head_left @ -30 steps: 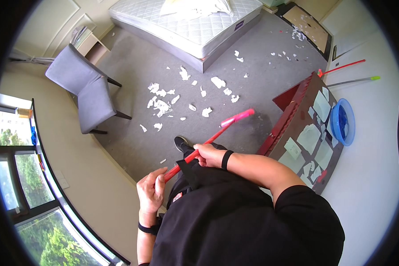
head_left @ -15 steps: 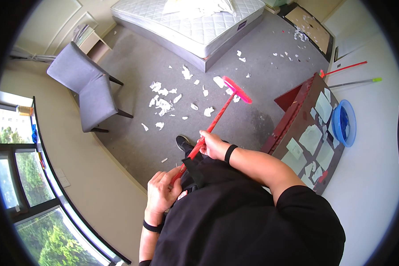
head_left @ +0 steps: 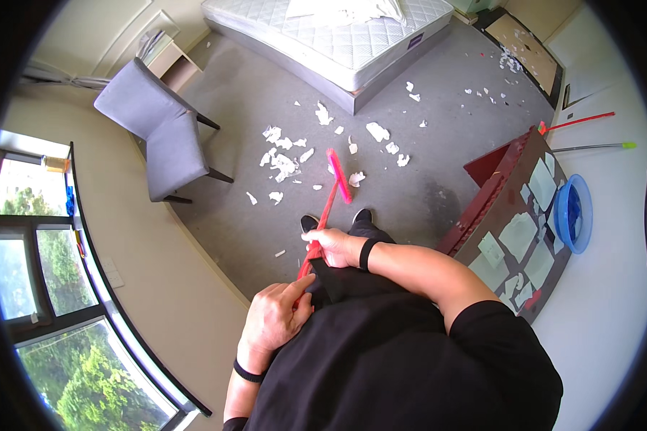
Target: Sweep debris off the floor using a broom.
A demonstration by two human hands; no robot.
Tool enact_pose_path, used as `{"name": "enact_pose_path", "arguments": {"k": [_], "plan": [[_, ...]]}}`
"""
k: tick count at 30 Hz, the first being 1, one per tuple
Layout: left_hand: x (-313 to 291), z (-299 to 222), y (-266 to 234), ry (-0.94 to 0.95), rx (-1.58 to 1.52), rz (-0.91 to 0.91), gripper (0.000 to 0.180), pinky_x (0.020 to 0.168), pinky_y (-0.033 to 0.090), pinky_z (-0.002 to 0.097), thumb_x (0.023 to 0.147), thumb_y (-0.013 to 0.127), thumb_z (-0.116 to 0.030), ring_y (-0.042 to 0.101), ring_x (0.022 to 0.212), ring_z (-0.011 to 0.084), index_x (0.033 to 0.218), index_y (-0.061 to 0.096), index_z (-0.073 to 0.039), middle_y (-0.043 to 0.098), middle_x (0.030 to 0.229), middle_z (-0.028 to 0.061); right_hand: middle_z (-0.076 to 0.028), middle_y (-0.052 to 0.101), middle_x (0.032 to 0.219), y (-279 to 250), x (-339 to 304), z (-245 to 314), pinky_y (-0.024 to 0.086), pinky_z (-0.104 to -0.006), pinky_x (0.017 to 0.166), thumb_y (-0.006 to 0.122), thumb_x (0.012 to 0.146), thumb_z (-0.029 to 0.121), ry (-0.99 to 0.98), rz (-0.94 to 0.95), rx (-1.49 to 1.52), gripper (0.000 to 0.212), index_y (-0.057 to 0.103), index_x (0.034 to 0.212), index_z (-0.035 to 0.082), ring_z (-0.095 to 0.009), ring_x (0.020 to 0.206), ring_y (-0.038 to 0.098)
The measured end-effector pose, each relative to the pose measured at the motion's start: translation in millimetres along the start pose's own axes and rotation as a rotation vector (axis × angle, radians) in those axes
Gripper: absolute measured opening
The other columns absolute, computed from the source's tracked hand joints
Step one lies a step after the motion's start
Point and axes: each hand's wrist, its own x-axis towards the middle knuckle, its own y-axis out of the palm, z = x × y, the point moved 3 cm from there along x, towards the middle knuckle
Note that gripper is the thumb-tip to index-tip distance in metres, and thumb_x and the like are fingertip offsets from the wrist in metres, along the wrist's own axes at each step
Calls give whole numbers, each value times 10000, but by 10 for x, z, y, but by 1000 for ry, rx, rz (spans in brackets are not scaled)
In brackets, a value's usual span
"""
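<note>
A broom (head_left: 338,177) with a red handle and pink bristles reaches out in front of me, its head at the grey floor beside crumpled white paper scraps (head_left: 284,164). My right hand (head_left: 332,246) is wrapped round the middle of the handle. Close to my waist, my left hand (head_left: 279,314) is closed round the upper end of it, which the fingers largely hide. One white scrap (head_left: 356,179) lies right next to the bristles. More white pieces (head_left: 377,131) are strewn farther out.
A grey chair (head_left: 176,147) stands at the left, and a bed with a white mattress (head_left: 352,43) at the back. To the right is a dark red table (head_left: 499,248) strewn with papers, with a blue basin (head_left: 573,214) beside it. Windows (head_left: 65,269) line the left wall.
The broom head has swung left and nearer to my feet. My right hand has moved slightly left and down with the handle. Both shoes now show.
</note>
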Motion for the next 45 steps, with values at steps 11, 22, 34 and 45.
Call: {"name": "enact_pose_path", "arguments": {"k": [11,22,34,45], "plan": [[119,482,499,-69,-237,196,177,760,544,449,942,634,-135,677,847,373,1067,684,-20,673,923,175,-66,630,812,-340,249,81,495,-339,555,556,977,302,-34,-253,-255,205,592,938,104,-191,646,593],[125,490,453,-186,-238,242,184,808,544,432,951,634,-172,677,907,366,1051,671,-21,673,958,157,-3,561,663,-235,198,86,440,-296,476,659,970,321,-16,-222,-260,246,567,838,136,-130,538,533],[93,473,446,-212,-217,213,218,841,544,445,960,611,-170,685,955,380,1117,664,-29,687,1012,185,-29,651,695,-113,182,-18,509,-339,544,643,965,276,26,-162,-171,191,628,864,114,-165,574,633],[113,544,522,-100,-271,214,269,833,530,456,968,611,-168,661,948,403,1175,621,4,668,1029,197,-70,591,647,-265,253,-23,431,-378,488,584,910,195,-190,-331,-274,177,605,776,82,-207,523,561]]}}
